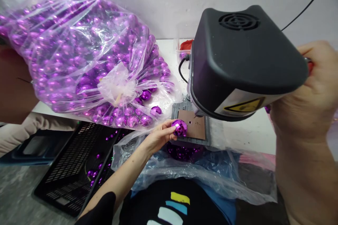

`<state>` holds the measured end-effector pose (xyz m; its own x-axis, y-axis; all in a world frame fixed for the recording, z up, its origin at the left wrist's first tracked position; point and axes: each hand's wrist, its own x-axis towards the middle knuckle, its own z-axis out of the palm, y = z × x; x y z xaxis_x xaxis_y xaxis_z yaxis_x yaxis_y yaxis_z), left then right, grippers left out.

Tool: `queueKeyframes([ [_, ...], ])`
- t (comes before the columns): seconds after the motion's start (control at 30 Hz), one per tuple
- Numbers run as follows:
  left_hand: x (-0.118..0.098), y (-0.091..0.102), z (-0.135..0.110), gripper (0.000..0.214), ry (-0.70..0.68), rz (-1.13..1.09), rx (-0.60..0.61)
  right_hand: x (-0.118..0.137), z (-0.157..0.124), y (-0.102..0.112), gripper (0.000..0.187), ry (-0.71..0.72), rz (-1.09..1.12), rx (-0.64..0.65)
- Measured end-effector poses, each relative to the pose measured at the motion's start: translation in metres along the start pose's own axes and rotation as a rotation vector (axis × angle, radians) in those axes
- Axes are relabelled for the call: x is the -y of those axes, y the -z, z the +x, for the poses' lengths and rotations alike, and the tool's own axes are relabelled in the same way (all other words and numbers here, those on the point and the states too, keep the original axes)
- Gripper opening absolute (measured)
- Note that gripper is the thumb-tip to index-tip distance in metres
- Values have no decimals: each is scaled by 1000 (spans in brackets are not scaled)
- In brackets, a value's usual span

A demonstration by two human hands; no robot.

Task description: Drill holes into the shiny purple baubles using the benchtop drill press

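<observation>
My left hand [160, 134] pinches a shiny purple faceted bauble [179, 127] by its side. The bauble is over the left edge of a brown board [198, 126] with a small hole. That board lies on the grey metal base [208, 132] of a black bench machine [248, 59], which looks like a small drill press. My right hand [314, 84] is closed around a handle [310, 66] at the machine's right side; only a bit of red and dark metal shows. The machine's housing hides most of what is beneath it.
A large tied clear bag [79, 49] of purple baubles fills the table's left. Loose baubles [155, 110] lie beside it. Below are a black plastic crate [63, 172] and an open plastic bag [216, 179] at my lap. Another person's arm [16, 84] is at far left.
</observation>
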<state>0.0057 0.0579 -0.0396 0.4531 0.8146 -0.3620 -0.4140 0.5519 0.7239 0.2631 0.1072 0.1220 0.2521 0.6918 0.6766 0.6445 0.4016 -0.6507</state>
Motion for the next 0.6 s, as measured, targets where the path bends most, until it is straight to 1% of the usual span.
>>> queueKeyframes([
  [0.07, 6, 1, 5, 50, -38, 94, -28, 1, 1, -1, 29, 1, -8, -9],
  [0.17, 12, 2, 18, 62, -211, 319, -83, 0, 1, 0, 30, -3, 0, -4],
  [0.23, 14, 2, 29, 62, -327, 492, -88, 0, 1, 0, 30, -5, 1, -9],
  [0.3, 16, 0, 38, 58, -396, 640, -90, -1, 1, 1, 29, 2, -4, -10],
  [0.43, 17, -4, 48, 52, -453, 794, -90, -1, 1, 4, 32, -12, -66, 0],
  [0.6, 15, -6, 50, 48, -499, 938, -60, -1, 0, 4, 38, -11, -105, 13],
])
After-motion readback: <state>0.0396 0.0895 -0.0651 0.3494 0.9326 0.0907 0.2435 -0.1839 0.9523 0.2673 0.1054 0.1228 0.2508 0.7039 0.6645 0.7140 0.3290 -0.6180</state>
